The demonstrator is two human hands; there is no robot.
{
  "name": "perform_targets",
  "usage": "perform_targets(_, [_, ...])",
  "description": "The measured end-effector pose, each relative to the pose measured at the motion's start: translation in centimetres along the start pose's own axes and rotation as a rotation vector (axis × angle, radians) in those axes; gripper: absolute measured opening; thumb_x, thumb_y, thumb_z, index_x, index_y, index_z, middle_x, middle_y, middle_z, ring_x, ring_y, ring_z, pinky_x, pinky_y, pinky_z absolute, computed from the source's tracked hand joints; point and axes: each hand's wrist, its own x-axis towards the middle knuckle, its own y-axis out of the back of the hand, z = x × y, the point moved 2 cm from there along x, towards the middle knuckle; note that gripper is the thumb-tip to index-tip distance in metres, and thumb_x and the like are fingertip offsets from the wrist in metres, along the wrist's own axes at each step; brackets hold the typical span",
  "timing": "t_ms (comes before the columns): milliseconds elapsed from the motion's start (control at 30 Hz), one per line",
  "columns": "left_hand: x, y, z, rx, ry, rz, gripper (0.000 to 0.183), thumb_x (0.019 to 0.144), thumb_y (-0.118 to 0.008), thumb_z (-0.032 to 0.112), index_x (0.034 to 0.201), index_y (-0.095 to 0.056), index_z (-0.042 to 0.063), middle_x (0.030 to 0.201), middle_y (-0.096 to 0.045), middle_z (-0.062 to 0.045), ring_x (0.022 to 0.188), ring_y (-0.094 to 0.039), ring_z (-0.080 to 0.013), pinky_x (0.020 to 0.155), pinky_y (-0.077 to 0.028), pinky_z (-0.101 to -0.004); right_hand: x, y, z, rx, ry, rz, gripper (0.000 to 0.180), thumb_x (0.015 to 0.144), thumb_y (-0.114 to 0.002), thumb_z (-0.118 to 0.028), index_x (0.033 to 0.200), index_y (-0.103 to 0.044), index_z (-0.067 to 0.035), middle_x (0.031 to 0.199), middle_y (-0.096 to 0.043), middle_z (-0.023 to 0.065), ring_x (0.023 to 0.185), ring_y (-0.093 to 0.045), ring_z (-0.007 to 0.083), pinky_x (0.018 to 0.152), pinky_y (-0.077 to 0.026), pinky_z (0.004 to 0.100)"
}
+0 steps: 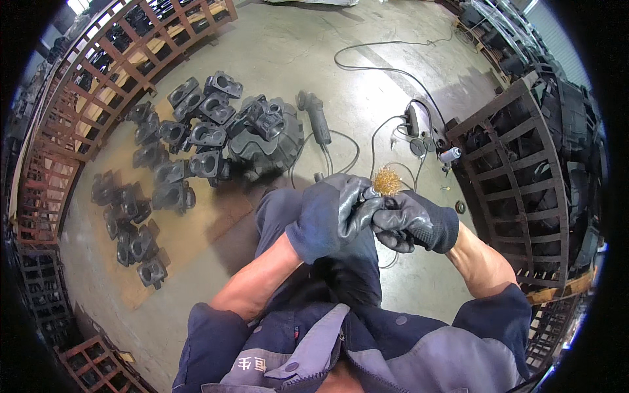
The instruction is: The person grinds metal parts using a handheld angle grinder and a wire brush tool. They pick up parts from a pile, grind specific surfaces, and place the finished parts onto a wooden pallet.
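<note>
A brass-coloured wire brush (386,182) with a round, splayed head points away from me between both hands. My left hand (335,209), in a black-coated work glove, is closed around the silvery metal piece at the brush's base. My right hand (410,218), gloved the same way, has its fingertips just below the bristles, against my left fingers; whether it grips the brush cannot be told. Beyond my left hand, a corded angle grinder or similar power tool (317,118) lies on the floor. Dark cast-metal housings (209,132) stand in a group at the left.
More castings rest on a large dark rounded part (272,147). Cables and a power strip (412,122) lie ahead to the right, near a spray can (450,154). Metal lattice crates (521,186) border the right side, and reddish ones (118,64) the left.
</note>
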Motion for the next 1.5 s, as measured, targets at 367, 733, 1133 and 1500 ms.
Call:
perform_targets(367, [2.6, 1.8, 0.0, -0.071, 0.267, -0.027, 0.015, 0.094, -0.066, 0.015, 0.092, -0.063, 0.001, 0.073, -0.064, -0.016, 0.063, -0.062, -0.0325, 0.061, -0.051, -0.0390, 3.4, 1.0, -0.1, -1.452, 0.696, 0.633, 0.030, 0.081, -0.070, -0.027, 0.102, -0.062, -0.007, 0.082, -0.066, 0.0136, 0.075, -0.067, 0.0337, 0.066, -0.054, 0.0442])
perform_targets(733, [1.2, -0.1, -2.3, -0.268, 0.376, 0.053, 0.009, 0.098, -0.055, 0.005, 0.100, -0.060, -0.002, 0.087, -0.062, -0.007, 0.080, -0.056, -0.0112, 0.073, -0.047, -0.0271, 2.3, 2.0, 0.7, 0.082, 0.337, 0.314, 0.041, 0.093, -0.069, -0.043, 0.094, -0.069, -0.001, 0.074, -0.067, 0.0057, 0.060, -0.064, 0.0107, 0.053, -0.049, 0.0248])
perform_targets(1133, [1.8, 0.0, -2.8, 0.164, 0.061, 0.052, 0.015, 0.093, -0.066, 0.008, 0.102, -0.062, -0.003, 0.082, -0.063, -0.016, 0.071, -0.060, -0.0199, 0.067, -0.049, -0.0321, 3.4, 1.5, 1.9, -0.356, 0.570, 0.579, 0.031, 0.096, -0.068, -0.032, 0.099, -0.070, -0.001, 0.078, -0.069, 0.0032, 0.065, -0.060, 0.0096, 0.060, -0.048, 0.0258])
perform_targets(1500, [2.0, 0.1, -1.8, -0.224, 0.311, -0.082, 0.010, 0.095, -0.061, 0.008, 0.100, -0.065, -0.001, 0.084, -0.065, -0.008, 0.075, -0.059, -0.0123, 0.070, -0.050, -0.0305, 3.6, 3.4, 1.2, 0.090, 0.337, 0.129, 0.025, 0.093, -0.068, -0.028, 0.092, -0.068, -0.004, 0.073, -0.069, 0.0063, 0.056, -0.064, 0.0127, 0.051, -0.049, 0.0238])
